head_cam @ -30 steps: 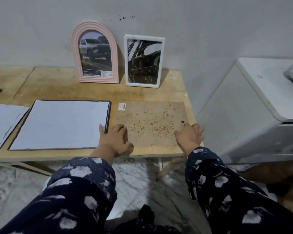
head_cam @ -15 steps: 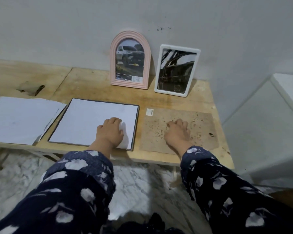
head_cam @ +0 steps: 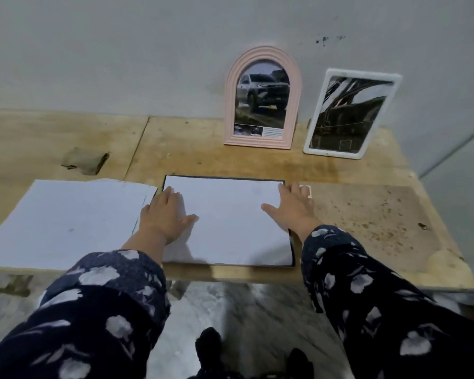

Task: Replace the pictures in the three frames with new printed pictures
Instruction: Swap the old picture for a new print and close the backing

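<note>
Wooden counter (head_cam: 230,157): left hand (head_cam: 164,214) and right hand (head_cam: 293,209) rest flat on white sheet (head_cam: 230,222) in black frame (head_cam: 292,242), fingers straight.

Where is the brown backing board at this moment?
In the head view, the brown backing board lies flat on the table's right side, beside the black frame.

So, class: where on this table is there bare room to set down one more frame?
Bare wood lies between the black-edged frame and the pink arched frame, and left of it, past the rag. The front edge is crowded: loose paper, both hands, brown backing board.
</note>
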Available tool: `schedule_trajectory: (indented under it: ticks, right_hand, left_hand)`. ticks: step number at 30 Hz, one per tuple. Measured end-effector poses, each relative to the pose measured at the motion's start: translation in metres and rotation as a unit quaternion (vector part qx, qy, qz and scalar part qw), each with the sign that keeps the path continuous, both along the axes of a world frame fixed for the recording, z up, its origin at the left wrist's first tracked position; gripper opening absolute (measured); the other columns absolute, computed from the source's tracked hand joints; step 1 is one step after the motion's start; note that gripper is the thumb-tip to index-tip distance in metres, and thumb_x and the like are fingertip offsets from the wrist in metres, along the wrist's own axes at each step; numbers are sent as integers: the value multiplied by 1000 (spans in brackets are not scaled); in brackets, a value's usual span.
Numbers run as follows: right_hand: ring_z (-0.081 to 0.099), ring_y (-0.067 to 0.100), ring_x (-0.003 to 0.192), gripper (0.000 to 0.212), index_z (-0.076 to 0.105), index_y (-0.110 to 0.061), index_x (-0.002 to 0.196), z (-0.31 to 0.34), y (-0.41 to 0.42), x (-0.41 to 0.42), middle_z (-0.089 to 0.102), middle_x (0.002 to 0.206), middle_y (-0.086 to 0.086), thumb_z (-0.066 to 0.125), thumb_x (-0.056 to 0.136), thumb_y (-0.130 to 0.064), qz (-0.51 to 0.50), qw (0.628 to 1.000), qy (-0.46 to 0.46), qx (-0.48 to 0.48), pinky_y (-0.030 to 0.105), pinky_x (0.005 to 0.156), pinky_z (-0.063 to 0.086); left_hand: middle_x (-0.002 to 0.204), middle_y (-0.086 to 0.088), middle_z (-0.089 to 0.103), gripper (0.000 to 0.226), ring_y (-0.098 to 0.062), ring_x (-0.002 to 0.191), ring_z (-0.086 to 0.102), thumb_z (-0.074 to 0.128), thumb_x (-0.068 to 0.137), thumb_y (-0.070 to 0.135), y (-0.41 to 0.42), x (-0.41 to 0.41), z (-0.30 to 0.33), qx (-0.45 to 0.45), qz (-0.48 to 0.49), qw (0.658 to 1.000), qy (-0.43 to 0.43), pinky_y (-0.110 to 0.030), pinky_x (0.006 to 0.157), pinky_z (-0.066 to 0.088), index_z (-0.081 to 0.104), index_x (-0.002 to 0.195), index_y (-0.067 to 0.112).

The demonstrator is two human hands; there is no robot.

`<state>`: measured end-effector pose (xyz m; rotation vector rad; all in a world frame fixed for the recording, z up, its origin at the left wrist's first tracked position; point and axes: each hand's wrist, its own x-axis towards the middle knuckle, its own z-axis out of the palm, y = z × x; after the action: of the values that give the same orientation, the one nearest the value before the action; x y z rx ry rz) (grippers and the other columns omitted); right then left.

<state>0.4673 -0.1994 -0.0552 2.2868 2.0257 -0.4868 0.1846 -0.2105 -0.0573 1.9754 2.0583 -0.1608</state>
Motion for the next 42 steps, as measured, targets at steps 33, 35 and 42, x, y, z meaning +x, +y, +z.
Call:
schedule_trajectory:
  ticks: [33, 35, 42]
  right_hand:
    - [55, 13, 81, 41, 52, -18, 123, 58, -31, -41, 58, 113, 3, 54, 86, 0, -330, 813, 453, 156, 22, 59, 44]
    - [59, 19, 93, 54, 44, -22, 133, 66, -35, -41, 57, 122, 4, 64, 85, -8, -331, 798, 483, 142, 27, 65, 50]
    - [60, 19, 99, 27, 60, -13, 120, 65, -59, -87, 63, 120, 4, 54, 94, -15, -219, 861, 457, 44, 32, 82, 49]
  left_hand:
    - [109, -16, 63, 29, -34, 101, 58, 52, 98, 25, -4, -22, 26, 153, 199, 883, -396, -31, 78, 41, 49, 120, 6]
    - [116, -15, 61, 27, -33, 108, 56, 46, 101, 24, -13, -29, 38, 171, 230, 858, -425, -31, 82, 39, 55, 115, 4]
    - [121, -13, 58, 25, -31, 110, 54, 42, 102, 22, -69, -83, 49, 215, 346, 797, -446, -31, 87, 37, 52, 116, 4]
